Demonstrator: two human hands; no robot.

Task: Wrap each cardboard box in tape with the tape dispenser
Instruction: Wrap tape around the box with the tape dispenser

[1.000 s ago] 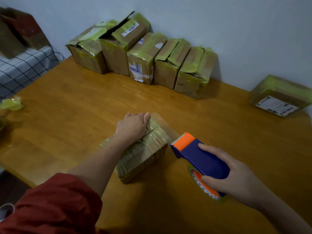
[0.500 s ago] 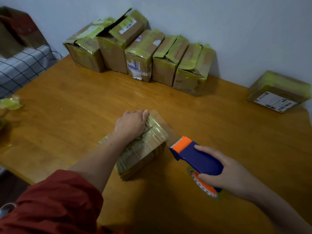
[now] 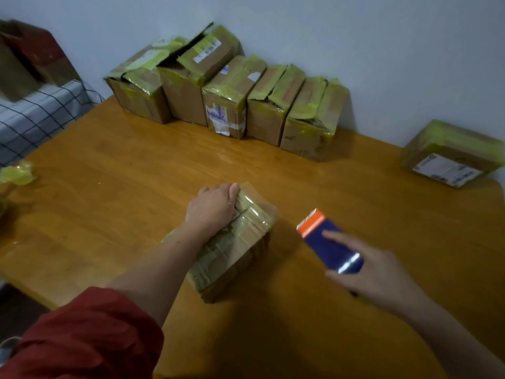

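A small cardboard box [image 3: 235,250] wrapped in clear tape lies in the middle of the wooden table [image 3: 109,187]. My left hand [image 3: 211,206] rests on its far end, fingers curled over the far edge. To the right, my right hand [image 3: 374,272] holds the blue and orange tape dispenser [image 3: 328,242], index finger along its top, orange end pointing away from me. The dispenser is apart from the box, about a hand's width to its right.
Several taped cardboard boxes [image 3: 226,91] stand in a row against the back wall. One more taped box [image 3: 451,154] with a label lies at the far right. A crumpled piece of yellow tape [image 3: 16,173] lies at the left edge, beside a checked cloth [image 3: 35,113].
My right hand has pulled the tape dispenser away from the box to the right and turned it, so the tape roll no longer shows. My left hand stays on the box.
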